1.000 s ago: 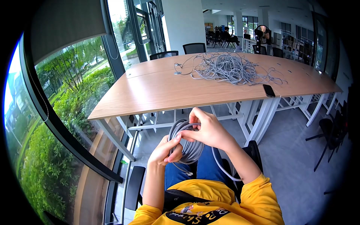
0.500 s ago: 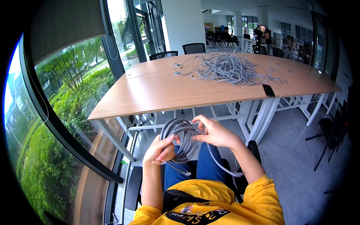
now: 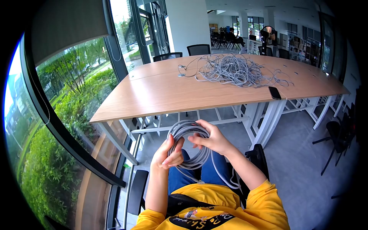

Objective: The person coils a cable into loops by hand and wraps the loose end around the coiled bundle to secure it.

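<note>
A coil of grey network cable (image 3: 186,166) hangs above my lap, a round opening in its middle. My left hand (image 3: 168,154) is closed around the coil's left side, with the thumb up along the loops. On the coil's upper right side, my right hand (image 3: 211,138) grips the loops, its fingers curled into the opening. One end with a clear plug (image 3: 200,182) hangs below the coil over my jeans. A loose length of cable (image 3: 220,173) drops from the right side and bends down beside my right thigh.
A large tangle of grey cable (image 3: 234,69) lies on the wooden table (image 3: 153,96) ahead. A black phone (image 3: 274,92) rests near the table's front edge. Chair armrests (image 3: 138,191) flank me, a window stands at left, and black chairs (image 3: 337,134) are at right.
The coil has turned to face me more, so its opening shows wider. My right hand has gone from pinching the loose strand beside the coil to holding its upper right loops.
</note>
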`<state>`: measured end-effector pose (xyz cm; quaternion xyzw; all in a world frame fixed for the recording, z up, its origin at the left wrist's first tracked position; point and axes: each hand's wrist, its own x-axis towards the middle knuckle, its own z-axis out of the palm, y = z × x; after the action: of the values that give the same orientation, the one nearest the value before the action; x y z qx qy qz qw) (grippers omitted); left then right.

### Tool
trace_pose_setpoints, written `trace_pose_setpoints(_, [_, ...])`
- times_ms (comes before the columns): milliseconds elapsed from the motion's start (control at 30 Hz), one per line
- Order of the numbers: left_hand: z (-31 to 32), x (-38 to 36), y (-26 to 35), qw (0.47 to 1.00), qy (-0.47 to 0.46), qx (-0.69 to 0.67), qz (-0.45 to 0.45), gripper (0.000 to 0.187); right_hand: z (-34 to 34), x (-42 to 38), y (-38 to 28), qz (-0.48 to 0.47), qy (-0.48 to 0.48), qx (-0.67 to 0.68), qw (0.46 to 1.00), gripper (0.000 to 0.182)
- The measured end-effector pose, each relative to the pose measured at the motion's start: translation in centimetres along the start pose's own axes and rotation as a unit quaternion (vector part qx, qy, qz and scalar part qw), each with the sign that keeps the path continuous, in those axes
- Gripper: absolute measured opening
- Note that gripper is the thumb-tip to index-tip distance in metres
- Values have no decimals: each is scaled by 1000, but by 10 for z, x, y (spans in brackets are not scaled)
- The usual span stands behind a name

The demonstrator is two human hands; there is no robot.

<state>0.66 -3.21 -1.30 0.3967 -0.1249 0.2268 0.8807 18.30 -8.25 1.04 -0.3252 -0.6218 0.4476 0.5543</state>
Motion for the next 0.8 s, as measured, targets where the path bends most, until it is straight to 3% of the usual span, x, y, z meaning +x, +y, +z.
trace_pose_setpoints(100, [-8, 1, -1, 999, -3, -35, 0, 47, 2, 0, -7, 6, 18, -33, 999, 35])
trace_pose_setpoints(267, [-1, 3, -2, 999, 4, 19, -40, 43, 4, 4, -8, 81, 68, 31, 994, 46])
trace_pose_setpoints(400, [7, 3, -4, 999, 26, 15, -11, 43, 8, 3, -17, 94, 97, 24, 991, 51])
trace_pose_setpoints(533, [12, 6, -5, 987, 54, 140, 53, 59, 5, 6, -16, 89, 154, 82, 981, 49])
trace_pose_setpoints(567, [15, 8, -6, 987, 54, 140, 54, 59, 4, 6, -16, 85, 161, 81, 980, 48])
trace_pose_setpoints(633, [22, 11, -10, 969, 141, 177, 100, 59, 4, 7, -17, 80, 169, 70, 980, 47])
trace_pose_setpoints(800, [16, 10, -8, 941, 176, 274, 94, 48, 1, 7, -16, 71, 184, 30, 980, 45])
